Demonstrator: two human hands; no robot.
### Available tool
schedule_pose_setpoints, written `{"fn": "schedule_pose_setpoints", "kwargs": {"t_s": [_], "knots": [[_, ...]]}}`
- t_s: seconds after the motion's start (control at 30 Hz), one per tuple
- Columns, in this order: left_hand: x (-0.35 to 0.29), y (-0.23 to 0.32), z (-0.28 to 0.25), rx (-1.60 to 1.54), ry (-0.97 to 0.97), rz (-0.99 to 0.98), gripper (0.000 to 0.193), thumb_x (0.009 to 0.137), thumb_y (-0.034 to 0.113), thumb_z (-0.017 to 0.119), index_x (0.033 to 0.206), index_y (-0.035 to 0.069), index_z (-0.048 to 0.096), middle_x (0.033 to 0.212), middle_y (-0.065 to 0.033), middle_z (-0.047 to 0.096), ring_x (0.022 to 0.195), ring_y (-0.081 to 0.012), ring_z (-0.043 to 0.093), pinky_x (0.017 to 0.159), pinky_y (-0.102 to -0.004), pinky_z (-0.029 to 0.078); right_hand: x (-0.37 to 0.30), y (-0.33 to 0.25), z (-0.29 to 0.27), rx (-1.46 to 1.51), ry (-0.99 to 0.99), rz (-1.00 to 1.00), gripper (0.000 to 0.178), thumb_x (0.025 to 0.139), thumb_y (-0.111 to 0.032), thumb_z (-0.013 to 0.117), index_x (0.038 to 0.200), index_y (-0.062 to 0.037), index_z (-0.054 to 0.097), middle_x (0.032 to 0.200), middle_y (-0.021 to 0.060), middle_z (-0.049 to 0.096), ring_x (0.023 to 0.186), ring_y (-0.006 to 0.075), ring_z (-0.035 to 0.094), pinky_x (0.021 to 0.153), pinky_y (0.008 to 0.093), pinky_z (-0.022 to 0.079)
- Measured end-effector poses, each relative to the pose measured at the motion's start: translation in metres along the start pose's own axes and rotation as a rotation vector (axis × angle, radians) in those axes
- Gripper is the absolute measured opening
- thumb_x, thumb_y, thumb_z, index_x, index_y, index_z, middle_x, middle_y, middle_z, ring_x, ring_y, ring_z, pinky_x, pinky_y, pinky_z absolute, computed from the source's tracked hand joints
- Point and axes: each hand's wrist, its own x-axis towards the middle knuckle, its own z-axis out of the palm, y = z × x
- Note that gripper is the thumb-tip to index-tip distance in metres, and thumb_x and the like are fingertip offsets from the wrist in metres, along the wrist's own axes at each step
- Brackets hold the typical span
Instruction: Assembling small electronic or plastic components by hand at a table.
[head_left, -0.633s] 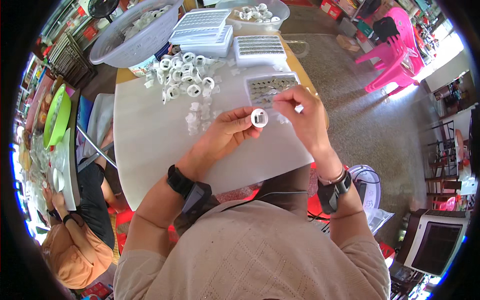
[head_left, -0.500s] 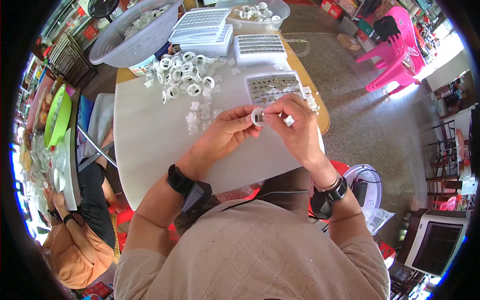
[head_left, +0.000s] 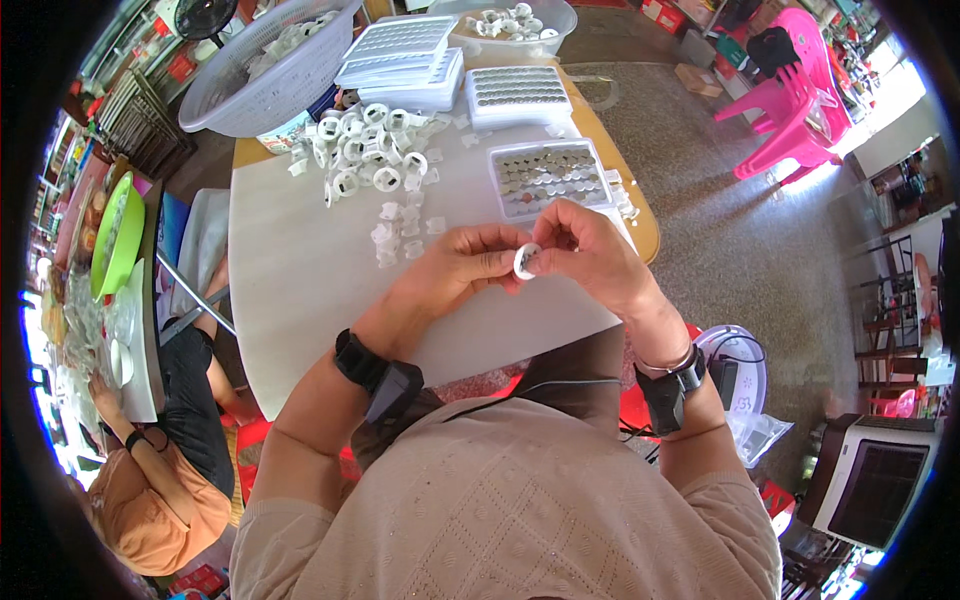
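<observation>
Between my two hands, over the near right part of the table, is a small round white plastic part (head_left: pixel 525 261) with a dark middle. My left hand (head_left: pixel 468 262) pinches its left side between thumb and fingers. On its right side, the thumb and fingers of my right hand (head_left: pixel 590 255) are closed; whether they also hold a smaller piece is hidden. Just beyond my hands lies a white tray (head_left: pixel 513 212) with rows of round silver coin-like discs (head_left: pixel 545 172). Small white plastic clips (head_left: pixel 385 235) lie loose to the left of the tray.
A heap of white ring-shaped parts (head_left: pixel 350 155) lies on the table (head_left: pixel 300 290). Behind stand stacked trays (head_left: pixel 405 75), a full disc tray (head_left: pixel 515 92), a grey basket (head_left: pixel 240 95) and a clear tub (head_left: pixel 560 20). Another person (head_left: pixel 165 490) sits at the left.
Both hands have come slightly nearer to me with the white part, which has turned more edge-on. My right hand has shifted off the disc tray's near edge.
</observation>
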Motion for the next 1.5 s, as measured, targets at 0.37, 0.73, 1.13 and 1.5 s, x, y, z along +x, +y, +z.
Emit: {"fn": "schedule_pose_setpoints", "kwargs": {"t_s": [0.37, 0.73, 1.13, 1.5], "knots": [[0.002, -0.003, -0.007, -0.133, 0.03, 0.046, 0.03, 0.091, 0.012, 0.059, 0.118, -0.001, 0.056, 0.1, -0.0073, 0.064, 0.084, -0.0145, 0.064, 0.073, -0.0256, 0.053, 0.037, 0.021, -0.013, -0.848, 0.541, -0.451, 0.007, 0.076, -0.006, 0.064, 0.082, -0.0042, 0.066, 0.082, 0.0099, 0.062, 0.079, 0.028, 0.06, 0.07, 0.0369, 0.048], [0.002, -0.002, -0.011, -0.214, 0.051, 0.093, 0.026, 0.093, 0.009, 0.053, 0.116, -0.002, 0.056, 0.099, -0.0074, 0.062, 0.083, -0.0138, 0.059, 0.073, -0.0253, 0.049, 0.015, 0.001, 0.013, -0.411, 0.535, -0.384, 0.007, 0.075, 0.0, 0.064, 0.08, -0.0046, 0.063, 0.073, 0.0076, 0.061, 0.069, 0.0249, 0.06, 0.058, 0.0342, 0.048], [0.003, -0.007, -0.013, -0.186, 0.034, 0.143, 0.026, 0.093, 0.012, 0.056, 0.117, 0.0, 0.058, 0.102, -0.0059, 0.064, 0.089, -0.0142, 0.061, 0.077, -0.0262, 0.05, 0.004, 0.002, 0.022, -0.351, 0.351, -0.334, 0.007, 0.08, 0.001, 0.067, 0.083, -0.002, 0.061, 0.076, 0.0016, 0.059, 0.07, 0.0087, 0.055, 0.063, 0.023, 0.044], [0.004, -0.007, -0.012, -0.213, 0.052, 0.139, 0.025, 0.094, 0.011, 0.056, 0.116, 0.0, 0.059, 0.101, -0.005, 0.063, 0.088, -0.0129, 0.06, 0.077, -0.0253, 0.05, 0.007, 0.012, 0.029, -0.533, 0.466, -0.505, 0.01, 0.076, 0.0, 0.069, 0.081, -0.0043, 0.062, 0.077, 0.0069, 0.059, 0.068, 0.021, 0.056, 0.056, 0.0303, 0.046]]}}
